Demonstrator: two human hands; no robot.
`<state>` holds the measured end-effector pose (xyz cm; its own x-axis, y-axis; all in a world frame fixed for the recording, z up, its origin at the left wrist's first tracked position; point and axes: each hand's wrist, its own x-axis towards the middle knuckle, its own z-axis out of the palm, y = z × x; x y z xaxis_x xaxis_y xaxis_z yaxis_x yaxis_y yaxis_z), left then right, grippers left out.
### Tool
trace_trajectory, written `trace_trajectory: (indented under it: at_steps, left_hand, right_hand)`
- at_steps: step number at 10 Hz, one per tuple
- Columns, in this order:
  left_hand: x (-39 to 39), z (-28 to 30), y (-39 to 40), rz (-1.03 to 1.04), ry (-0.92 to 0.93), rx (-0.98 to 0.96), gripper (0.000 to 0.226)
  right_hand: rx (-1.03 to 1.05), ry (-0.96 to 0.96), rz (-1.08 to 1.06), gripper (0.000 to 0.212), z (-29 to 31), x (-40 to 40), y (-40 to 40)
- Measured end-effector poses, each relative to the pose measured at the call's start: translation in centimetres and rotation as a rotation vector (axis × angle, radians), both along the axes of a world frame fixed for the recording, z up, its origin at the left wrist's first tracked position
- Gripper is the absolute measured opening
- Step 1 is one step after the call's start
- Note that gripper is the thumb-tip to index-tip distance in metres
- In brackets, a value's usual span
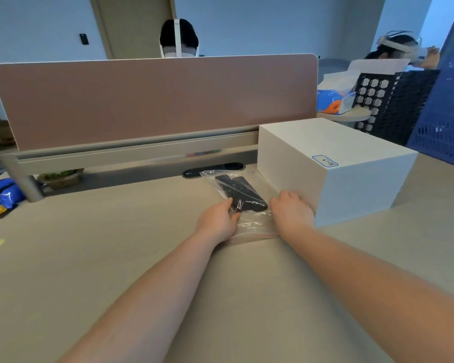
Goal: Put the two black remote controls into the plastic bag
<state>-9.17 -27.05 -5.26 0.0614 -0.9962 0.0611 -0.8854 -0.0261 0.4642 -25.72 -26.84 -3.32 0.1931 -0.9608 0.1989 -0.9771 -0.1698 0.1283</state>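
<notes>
Two black remote controls (pixel 240 191) lie side by side inside a clear plastic bag (pixel 252 224) with a red zip strip, flat on the beige desk (pixel 116 258). My left hand (pixel 218 221) rests on the bag's left side, thumb and fingers pinching the near end of the remotes through the plastic. On the bag's right edge lies my right hand (pixel 291 212), fingers curled down on the plastic, next to the white box. The bag's mouth with the red strip faces me between my wrists.
A large white box (pixel 336 169) stands right of the bag, touching my right hand. A pink desk divider (pixel 155 98) runs along the back. Blue packets (pixel 0 195) lie at far left; dark and blue crates (pixel 417 106) stand at right. Persons sit behind.
</notes>
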Motion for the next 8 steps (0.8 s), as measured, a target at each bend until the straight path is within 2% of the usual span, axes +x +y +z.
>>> trace_trajectory:
  at_steps: [3, 6, 7, 8]
  left_hand:
    - [2.0, 0.7, 4.4, 0.034, -0.002, 0.015, 0.058]
    - [3.6, 0.5, 10.5, 0.072, -0.033, 0.016, 0.054]
    - [3.9, -0.1, 12.8, 0.083, -0.052, -0.024, 0.05]
    - [3.9, -0.6, 13.9, 0.08, -0.085, -0.114, 0.035]
  right_hand:
    - [0.085, -0.073, 0.115, 0.025, 0.7, -0.1, 2.0]
    - [0.137, -0.126, 0.135, 0.028, 0.6, 0.1, 6.0]
    - [0.112, -0.172, 0.154, 0.028, 0.1, 0.0, 7.6]
    - [0.089, -0.186, 0.189, 0.029, -0.7, -0.8, 9.3]
